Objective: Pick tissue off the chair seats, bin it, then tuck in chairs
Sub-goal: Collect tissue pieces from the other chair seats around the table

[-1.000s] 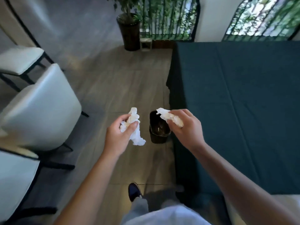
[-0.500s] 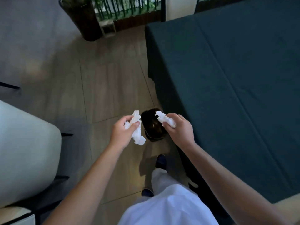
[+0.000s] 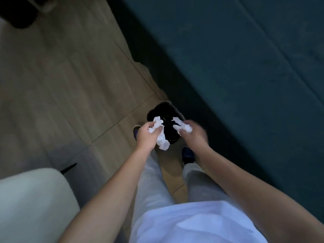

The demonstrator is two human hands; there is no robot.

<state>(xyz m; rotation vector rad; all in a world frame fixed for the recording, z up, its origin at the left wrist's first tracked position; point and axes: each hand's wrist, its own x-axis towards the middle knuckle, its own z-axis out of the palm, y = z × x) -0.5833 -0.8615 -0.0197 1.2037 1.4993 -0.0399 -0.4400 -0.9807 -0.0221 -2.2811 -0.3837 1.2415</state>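
Observation:
My left hand (image 3: 146, 135) grips a crumpled white tissue (image 3: 160, 135) whose tail hangs below my fingers. In my right hand (image 3: 193, 133) is a second crumpled white tissue (image 3: 181, 126). Both hands hover side by side above the near rim of a small black bin (image 3: 162, 109) standing on the floor beside the table. The bin's inside is dark and I cannot make out its contents. A white chair (image 3: 33, 199) fills the lower left corner; its seat is out of sight.
A table under a dark green cloth (image 3: 236, 67) runs along the right, its hem hanging to the wooden floor (image 3: 70, 85) next to the bin. A dark plant pot (image 3: 15, 13) sits at the top left. My feet stand on either side of the bin.
I have stepped up to the bin and my view has tipped down. Both hands, still holding the tissues, now sit over the bin's opening instead of beside it.

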